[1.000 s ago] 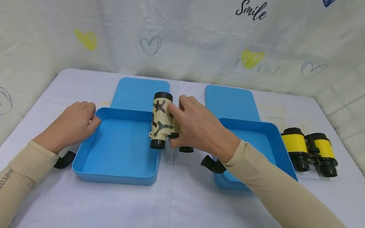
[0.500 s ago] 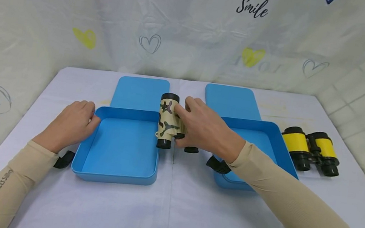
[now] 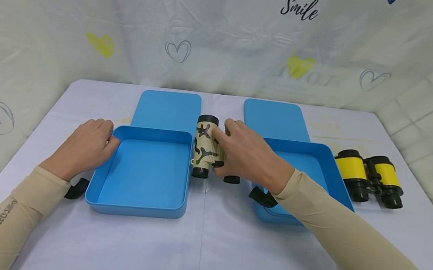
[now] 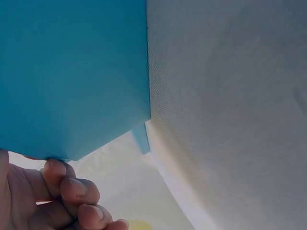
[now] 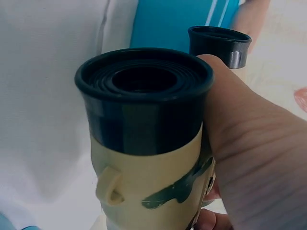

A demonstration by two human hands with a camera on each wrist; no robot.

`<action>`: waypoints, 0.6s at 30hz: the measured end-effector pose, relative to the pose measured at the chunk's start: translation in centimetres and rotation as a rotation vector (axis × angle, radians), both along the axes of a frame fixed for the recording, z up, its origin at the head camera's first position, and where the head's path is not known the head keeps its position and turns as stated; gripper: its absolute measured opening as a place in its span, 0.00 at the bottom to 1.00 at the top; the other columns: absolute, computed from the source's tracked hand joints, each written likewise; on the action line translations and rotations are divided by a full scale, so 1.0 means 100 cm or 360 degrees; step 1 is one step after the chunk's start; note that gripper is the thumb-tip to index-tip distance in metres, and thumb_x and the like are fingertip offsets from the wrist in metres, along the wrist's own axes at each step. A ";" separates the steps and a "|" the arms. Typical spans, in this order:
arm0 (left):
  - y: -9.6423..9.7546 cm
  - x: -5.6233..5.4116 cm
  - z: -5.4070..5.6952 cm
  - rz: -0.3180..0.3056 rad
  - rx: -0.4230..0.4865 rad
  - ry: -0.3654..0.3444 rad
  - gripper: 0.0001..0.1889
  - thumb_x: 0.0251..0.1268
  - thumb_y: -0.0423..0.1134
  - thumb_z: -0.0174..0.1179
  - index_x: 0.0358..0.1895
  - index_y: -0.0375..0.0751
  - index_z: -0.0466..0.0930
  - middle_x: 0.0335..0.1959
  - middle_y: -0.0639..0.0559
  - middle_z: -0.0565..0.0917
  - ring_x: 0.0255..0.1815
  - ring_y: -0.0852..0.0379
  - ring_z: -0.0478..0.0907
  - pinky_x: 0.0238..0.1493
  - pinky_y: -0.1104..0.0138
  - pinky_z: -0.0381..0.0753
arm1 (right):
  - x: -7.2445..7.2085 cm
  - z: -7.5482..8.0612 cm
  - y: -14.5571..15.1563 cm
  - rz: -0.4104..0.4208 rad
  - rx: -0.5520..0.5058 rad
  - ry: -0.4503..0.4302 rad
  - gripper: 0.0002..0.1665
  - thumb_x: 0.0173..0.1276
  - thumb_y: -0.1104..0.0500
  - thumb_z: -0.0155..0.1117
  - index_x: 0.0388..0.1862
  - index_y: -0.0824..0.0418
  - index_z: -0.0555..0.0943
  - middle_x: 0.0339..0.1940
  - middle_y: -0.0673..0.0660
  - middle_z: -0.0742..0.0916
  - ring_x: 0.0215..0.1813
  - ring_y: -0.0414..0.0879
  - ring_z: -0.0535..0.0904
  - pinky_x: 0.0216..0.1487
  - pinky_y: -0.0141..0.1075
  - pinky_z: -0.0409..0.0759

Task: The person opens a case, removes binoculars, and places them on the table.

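Note:
In the head view my right hand grips the camouflage binoculars from above, with the fingers over the middle. They hang or stand in the gap between the two blue boxes, close to the left box's right wall. In the right wrist view the near black eyecup and a small strap loop show. My left hand, its fingers curled in the left wrist view, holds the left blue box at its upper left rim. Part of its grip is hidden behind the wall.
A second blue box stands on the right, partly under my right forearm. Yellow and black binoculars lie beyond its right side. Two flat blue lids lie behind the boxes. White cloth covers the table.
My right hand has moved right with the camouflage binoculars, from over the left box's right edge into the gap between the boxes. The left hand has stayed at the rim.

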State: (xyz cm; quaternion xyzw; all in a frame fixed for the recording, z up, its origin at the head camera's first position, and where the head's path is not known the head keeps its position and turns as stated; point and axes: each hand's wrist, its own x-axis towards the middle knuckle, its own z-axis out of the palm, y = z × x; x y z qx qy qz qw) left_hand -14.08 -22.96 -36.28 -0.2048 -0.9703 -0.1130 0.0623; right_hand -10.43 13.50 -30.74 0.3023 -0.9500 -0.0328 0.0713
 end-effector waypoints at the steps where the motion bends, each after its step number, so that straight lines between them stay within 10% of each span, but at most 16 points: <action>1: 0.000 0.000 0.000 0.0000 -0.0001 0.0004 0.09 0.70 0.34 0.46 0.30 0.35 0.70 0.22 0.46 0.69 0.27 0.51 0.67 0.28 0.65 0.62 | 0.000 0.000 0.000 0.0001 0.0004 -0.0001 0.44 0.50 0.39 0.83 0.58 0.60 0.75 0.39 0.58 0.75 0.38 0.49 0.70 0.34 0.38 0.75; 18: 0.000 0.000 -0.001 0.0009 0.0003 0.0018 0.10 0.70 0.34 0.46 0.29 0.36 0.69 0.21 0.46 0.68 0.26 0.51 0.67 0.28 0.65 0.61 | -0.004 -0.014 -0.003 0.0048 0.0147 -0.0005 0.46 0.51 0.36 0.82 0.60 0.59 0.75 0.43 0.60 0.79 0.43 0.52 0.75 0.44 0.42 0.81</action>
